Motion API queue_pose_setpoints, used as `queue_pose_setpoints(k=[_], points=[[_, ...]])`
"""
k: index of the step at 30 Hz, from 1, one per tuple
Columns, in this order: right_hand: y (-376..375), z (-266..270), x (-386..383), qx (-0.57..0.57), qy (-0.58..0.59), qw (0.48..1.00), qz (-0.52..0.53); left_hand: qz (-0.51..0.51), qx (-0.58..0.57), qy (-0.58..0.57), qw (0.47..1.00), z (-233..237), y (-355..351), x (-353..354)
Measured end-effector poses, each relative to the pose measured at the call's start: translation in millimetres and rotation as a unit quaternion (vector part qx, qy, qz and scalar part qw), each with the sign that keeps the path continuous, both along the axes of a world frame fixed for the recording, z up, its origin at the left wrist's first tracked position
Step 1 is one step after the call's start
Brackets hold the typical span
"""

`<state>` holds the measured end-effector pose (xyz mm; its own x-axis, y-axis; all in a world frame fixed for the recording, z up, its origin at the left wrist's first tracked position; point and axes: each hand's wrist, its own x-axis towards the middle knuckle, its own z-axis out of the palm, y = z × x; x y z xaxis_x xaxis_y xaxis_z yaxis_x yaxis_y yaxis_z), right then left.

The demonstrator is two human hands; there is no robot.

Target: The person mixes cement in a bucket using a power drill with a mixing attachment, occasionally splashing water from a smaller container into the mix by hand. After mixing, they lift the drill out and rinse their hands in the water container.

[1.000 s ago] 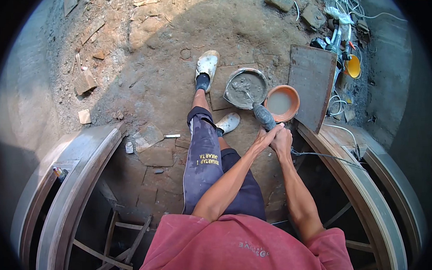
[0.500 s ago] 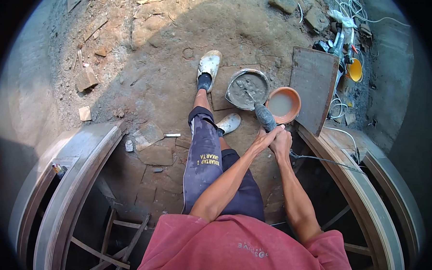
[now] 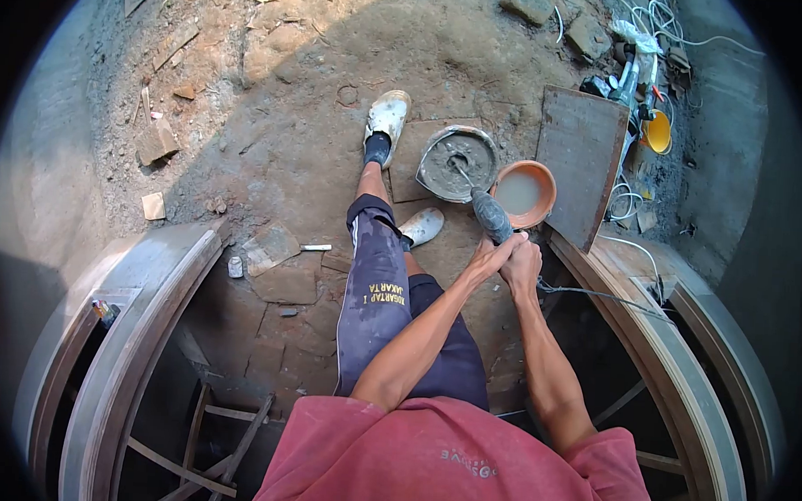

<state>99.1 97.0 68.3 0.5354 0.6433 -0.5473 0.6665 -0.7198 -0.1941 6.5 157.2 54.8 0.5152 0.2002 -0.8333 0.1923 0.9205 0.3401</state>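
Both my hands grip a dusty grey power drill [image 3: 490, 215], which points away from me. My left hand [image 3: 497, 254] is closed around its rear part, and my right hand [image 3: 522, 262] is wrapped at the handle, close against the left. A thin metal rod [image 3: 462, 172] runs from the drill into wet grey mortar [image 3: 443, 174], where a ring-shaped hollow surrounds it. The mortar fills a round bucket [image 3: 420, 173] with a crusted rim. Touching or very near that bucket is an orange tub [image 3: 552, 203] of cloudy water. A dark cable [image 3: 596, 296] trails rightward from the drill.
My feet in spattered white clogs [image 3: 388, 117] stand left of the bucket. A brown board [image 3: 581, 142] lies to the right, beyond it pipes, white cables and a yellow container [image 3: 658, 132]. Wooden frames [image 3: 137, 355] curve up on both sides; rubble [image 3: 155, 141] lies at left.
The mortar surface has gone from lumpy to smoother, with a round hollow around the rod. The drill and both hands stay nearly in place; the view shifts slightly.
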Motion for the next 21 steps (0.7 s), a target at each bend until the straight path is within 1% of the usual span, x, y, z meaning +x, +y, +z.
queue_pose_setpoints(k=[5, 7, 11, 13, 17, 19, 21], points=[[4, -2, 2, -0.006, -0.005, 1.000, 0.011, 0.012, 0.022, -0.022, 0.999, -11, 1, 3], [3, 0, 3, -0.010, -0.004, 1.000, 0.015, 0.013, 0.023, -0.022, 0.999, -4, 3, 1], [13, 5, 4, -0.016, 0.003, 1.000, 0.017, 0.038, 0.047, -0.038, 0.997, -17, -3, 6], [14, 5, 7, -0.026, 0.004, 0.999, 0.018, 0.043, 0.040, -0.006, 0.998, -7, -1, 7], [13, -3, 12, -0.030, 0.001, 0.999, 0.031, 0.054, 0.050, -0.004, 0.997, -12, -1, 11], [13, -2, 12, -0.035, 0.002, 0.999, 0.039, 0.015, 0.024, 0.011, 1.000, -11, 1, 9], [16, -3, 12, -0.036, 0.002, 0.998, 0.047, 0.014, 0.020, 0.001, 1.000, -15, 3, 9]])
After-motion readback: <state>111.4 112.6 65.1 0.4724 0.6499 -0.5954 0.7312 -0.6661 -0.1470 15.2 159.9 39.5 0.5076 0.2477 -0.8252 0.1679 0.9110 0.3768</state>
